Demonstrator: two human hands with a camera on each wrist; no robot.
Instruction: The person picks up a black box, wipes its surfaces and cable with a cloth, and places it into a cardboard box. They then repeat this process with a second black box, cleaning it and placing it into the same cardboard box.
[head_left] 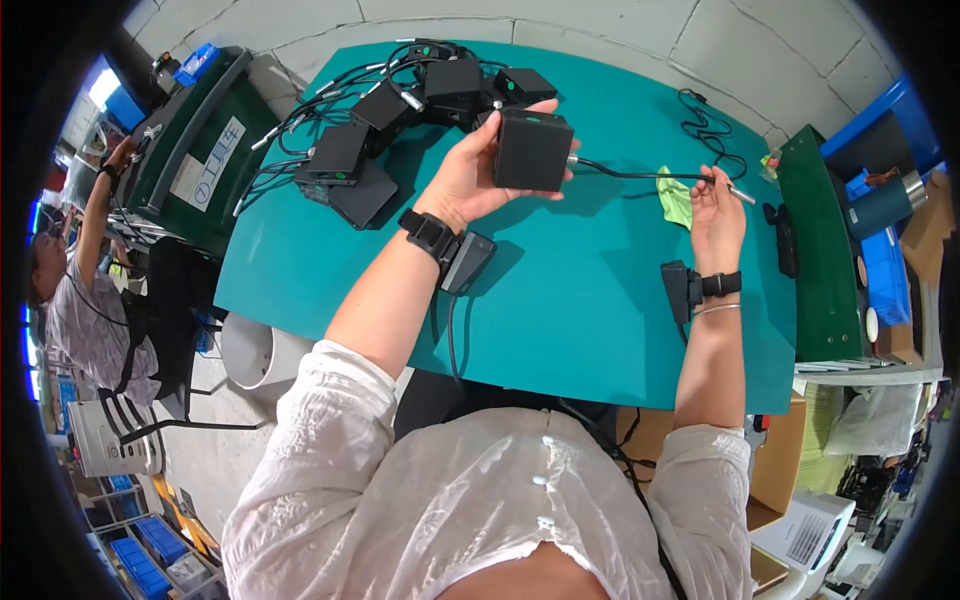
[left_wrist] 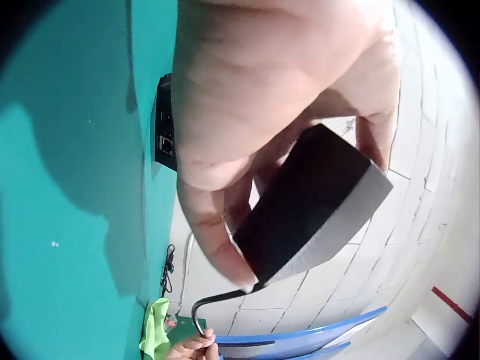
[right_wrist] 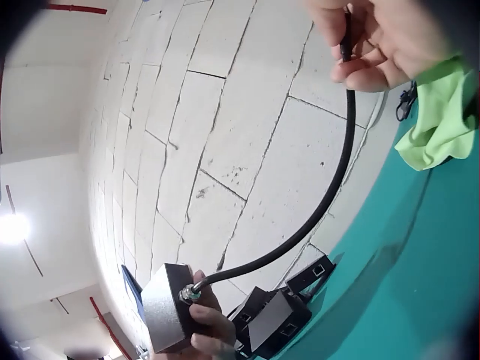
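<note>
A black box (head_left: 534, 150) with a small green mark is gripped in the left hand (head_left: 470, 170), above the teal table. In the left wrist view the left hand (left_wrist: 277, 97) has its fingers around the edges of the box (left_wrist: 300, 210). From a metal fitting on the box (right_wrist: 166, 307) a black cable (right_wrist: 330, 195) runs in a curve to the right hand (right_wrist: 390, 45). That hand (head_left: 717, 225) pinches the cable near its silver end (head_left: 742, 195). Both the box and the cable's end are held off the table.
Several black boxes (head_left: 453, 83) with cables are heaped at the table's back left. A light green cloth (head_left: 675, 200) and a coiled black cable (head_left: 708, 130) lie at the right. A green cabinet (head_left: 815, 260) borders the right side; another person (head_left: 85, 310) is at far left.
</note>
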